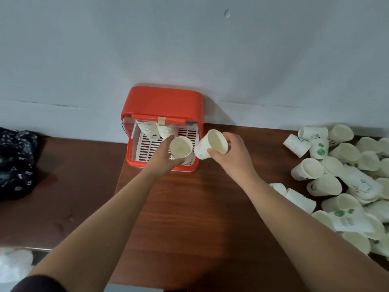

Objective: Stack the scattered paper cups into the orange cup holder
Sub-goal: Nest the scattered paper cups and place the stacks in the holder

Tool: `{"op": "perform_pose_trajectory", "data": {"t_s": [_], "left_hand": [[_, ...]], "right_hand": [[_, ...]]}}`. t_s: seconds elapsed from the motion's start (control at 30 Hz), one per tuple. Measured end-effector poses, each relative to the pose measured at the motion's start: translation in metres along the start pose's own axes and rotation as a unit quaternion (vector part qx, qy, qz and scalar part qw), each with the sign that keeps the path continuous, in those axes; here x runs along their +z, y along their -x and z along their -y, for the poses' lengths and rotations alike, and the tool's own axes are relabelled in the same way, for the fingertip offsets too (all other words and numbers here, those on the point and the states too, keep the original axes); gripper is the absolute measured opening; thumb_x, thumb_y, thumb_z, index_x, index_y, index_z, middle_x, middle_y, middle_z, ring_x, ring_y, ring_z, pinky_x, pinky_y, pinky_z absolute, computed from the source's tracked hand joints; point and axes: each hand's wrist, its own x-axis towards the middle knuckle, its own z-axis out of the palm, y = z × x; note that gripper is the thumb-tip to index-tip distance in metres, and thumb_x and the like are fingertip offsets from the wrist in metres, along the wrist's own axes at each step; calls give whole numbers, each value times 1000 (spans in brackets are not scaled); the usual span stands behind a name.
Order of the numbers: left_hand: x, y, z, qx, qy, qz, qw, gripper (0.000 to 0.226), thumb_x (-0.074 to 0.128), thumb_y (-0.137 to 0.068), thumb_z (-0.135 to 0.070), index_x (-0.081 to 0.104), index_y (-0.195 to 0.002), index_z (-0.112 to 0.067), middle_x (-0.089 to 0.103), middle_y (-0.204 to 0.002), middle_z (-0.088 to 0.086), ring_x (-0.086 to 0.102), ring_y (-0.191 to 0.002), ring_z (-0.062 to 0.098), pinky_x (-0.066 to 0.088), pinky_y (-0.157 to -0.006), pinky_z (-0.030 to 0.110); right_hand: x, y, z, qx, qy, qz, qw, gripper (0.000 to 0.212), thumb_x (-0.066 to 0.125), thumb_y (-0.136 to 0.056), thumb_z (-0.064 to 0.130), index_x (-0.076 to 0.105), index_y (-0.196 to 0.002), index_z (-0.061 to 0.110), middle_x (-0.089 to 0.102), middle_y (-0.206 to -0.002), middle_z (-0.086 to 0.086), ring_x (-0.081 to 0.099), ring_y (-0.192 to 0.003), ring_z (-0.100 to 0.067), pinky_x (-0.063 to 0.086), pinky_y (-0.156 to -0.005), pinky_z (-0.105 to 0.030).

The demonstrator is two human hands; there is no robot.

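Against the wall at the back of the bench, the orange cup holder stands open, with two nested stacks already leaning inside on its white slatted tray. The left hand grips one paper cup over the tray's front. The right hand grips a second cup, tilted, just beside the holder. Most of the work seems left: a large pile of loose cups lies well to the right.

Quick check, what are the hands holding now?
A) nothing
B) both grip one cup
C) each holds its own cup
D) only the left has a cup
C: the left hand grips the first cup over the orange holder, the right hand grips the second cup beside it.
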Motion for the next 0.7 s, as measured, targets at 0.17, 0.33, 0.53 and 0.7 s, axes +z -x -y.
{"op": "perform_pose_trajectory", "data": {"t_s": [0.17, 0.33, 0.53, 0.7], "left_hand": [[-7, -1, 20, -12, 95, 60, 994, 74, 62, -79, -28, 39, -150, -22, 57, -141, -6, 53, -129, 7, 42, -112, 43], [-5, 2, 20, -66, 253, 27, 965, 30, 51, -103, -31, 59, -133, -31, 63, -133, -6, 56, -128, 13, 44, -110, 37], [-4, -1, 25, -77, 222, 33, 971, 44, 58, -93, -43, 59, -136, -32, 63, -133, -11, 59, -123, 10, 47, -107, 37], [-1, -7, 26, -91, 214, 12, 973, 43, 58, -93, -47, 60, -133, -34, 65, -127, -6, 63, -115, 13, 49, -106, 41]], "right_hand": [[24, -16, 24, -38, -75, 30, 996, 57, 82, -76, 33, 55, -126, 27, 53, -121, 10, 55, -111, -8, 52, -93, -32], [48, -22, 26, -115, 58, 61, 990, 66, 83, -75, 31, 53, -132, 19, 51, -128, 2, 50, -118, -17, 45, -100, -34], [79, -26, 17, -169, 211, 84, 959, 73, 80, -77, 39, 49, -137, 12, 50, -136, -5, 45, -124, -26, 45, -103, -40], [91, -28, 4, -54, 48, 81, 994, 74, 85, -73, 31, 49, -136, 19, 52, -135, -1, 49, -124, -18, 47, -100, -33]]}}
